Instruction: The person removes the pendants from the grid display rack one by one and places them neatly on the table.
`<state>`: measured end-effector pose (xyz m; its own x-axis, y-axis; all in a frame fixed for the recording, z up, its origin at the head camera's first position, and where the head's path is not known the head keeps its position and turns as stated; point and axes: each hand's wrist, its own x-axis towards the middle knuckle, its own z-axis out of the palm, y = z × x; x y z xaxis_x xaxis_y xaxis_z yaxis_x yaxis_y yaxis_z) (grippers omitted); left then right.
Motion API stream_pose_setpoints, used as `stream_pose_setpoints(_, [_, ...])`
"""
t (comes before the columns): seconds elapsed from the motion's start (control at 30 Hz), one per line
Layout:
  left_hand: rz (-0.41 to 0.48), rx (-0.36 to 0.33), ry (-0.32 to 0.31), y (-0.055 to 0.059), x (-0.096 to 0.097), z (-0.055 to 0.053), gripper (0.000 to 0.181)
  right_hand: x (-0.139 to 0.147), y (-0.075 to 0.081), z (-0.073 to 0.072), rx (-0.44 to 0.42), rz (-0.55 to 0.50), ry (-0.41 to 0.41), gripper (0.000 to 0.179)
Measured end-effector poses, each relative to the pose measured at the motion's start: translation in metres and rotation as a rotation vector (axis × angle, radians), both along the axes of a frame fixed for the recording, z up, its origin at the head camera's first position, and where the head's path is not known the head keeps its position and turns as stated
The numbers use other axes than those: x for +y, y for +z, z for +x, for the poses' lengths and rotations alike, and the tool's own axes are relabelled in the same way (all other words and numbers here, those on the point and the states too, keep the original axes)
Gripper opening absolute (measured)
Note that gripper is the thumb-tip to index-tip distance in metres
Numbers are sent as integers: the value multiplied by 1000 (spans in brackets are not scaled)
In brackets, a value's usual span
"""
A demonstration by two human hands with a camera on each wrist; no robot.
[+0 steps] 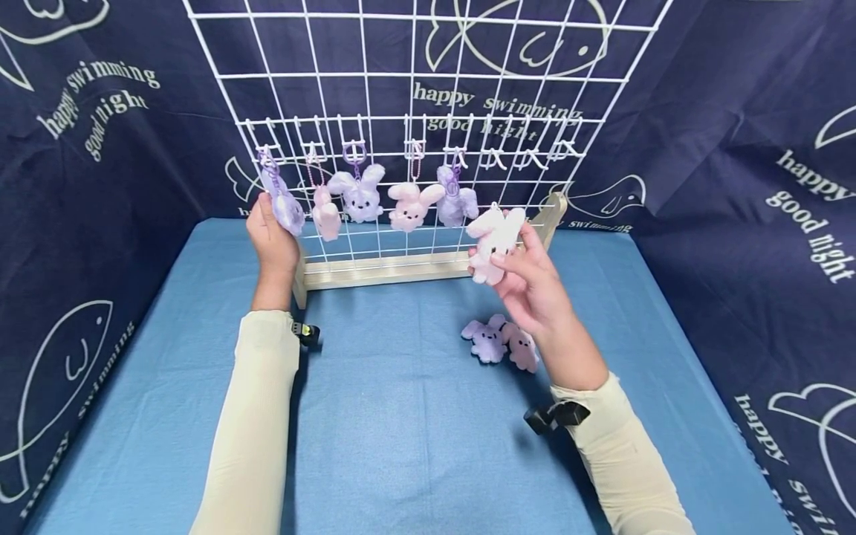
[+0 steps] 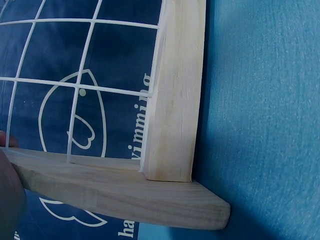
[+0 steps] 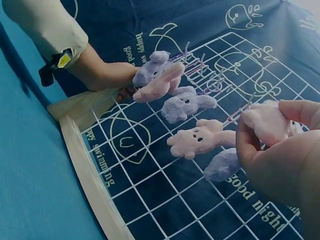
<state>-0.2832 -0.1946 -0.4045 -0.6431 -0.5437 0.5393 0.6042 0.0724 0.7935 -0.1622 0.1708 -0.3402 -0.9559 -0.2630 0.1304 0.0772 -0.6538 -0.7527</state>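
Right hand (image 1: 533, 281) is pinching a pale-pink plush bunny. (image 1: 493, 236) Left hand (image 1: 273, 241) is beside the leftmost lavender plush bunny (image 1: 287, 212); I can't tell its grip.

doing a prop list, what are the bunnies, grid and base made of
Bunnies: plush fabric, probably synthetic, going by the fuzzy surface. Grid: likely metal wire with a smooth white coating, judging by its thin bars. Base: pale wood, seemingly unvarnished; grain lines show.

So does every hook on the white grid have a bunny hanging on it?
No, in the head view the three hooks farthest right are bare.
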Motion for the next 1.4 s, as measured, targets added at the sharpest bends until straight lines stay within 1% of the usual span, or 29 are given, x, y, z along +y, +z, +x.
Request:
stream_pose_setpoints(0.1, [-1,-1,3,-1,-1,-1,47,-1,0,2,-2,64,3,56])
stream_pose_setpoints(0.2, [-8,-10,13,-2,-2,-3,47,-4,0,5,0,132,-7,51])
stream_pose_setpoints(0.33, [-6,-17,13,-3,-3,-3,47,-6,0,6,13,238,-45,40])
stream_pose_setpoints(0.47, [-2,-17,5,-2,-2,-1,46,-7,-2,7,4,338,-85,32])
stream_pose_setpoints(0.57, [6,-19,3,-1,-1,0,46,-8,-4,6,-1,401,-119,27])
stream_pose_setpoints(0.7, [2,-19,9,-1,-1,0,46,-9,-7,5,12,450,-154,23])
stream_pose_setpoints(0.8, [-5,-17,15,-2,-1,-1,46,-8,-10,3,36,473,-160,22])
stream_pose_setpoints(0.9, [8,-14,9,-3,-1,-3,47,-8,-13,1,70,515,-170,24])
stream_pose_setpoints(1.03, [18,-14,-1,-3,-1,-3,47,-7,-16,1,113,578,-199,33])
stream_pose_setpoints(1.13, [13,-18,6,-2,0,-1,46,-7,-17,2,141,605,-211,38])
stream_pose_setpoints(1.27, [5,-25,19,-2,0,0,46,-6,-19,3,166,639,-215,34])
stream_pose_setpoints(1.4, [-3,-24,24,-2,0,0,46,-5,-21,3,186,718,-210,30])
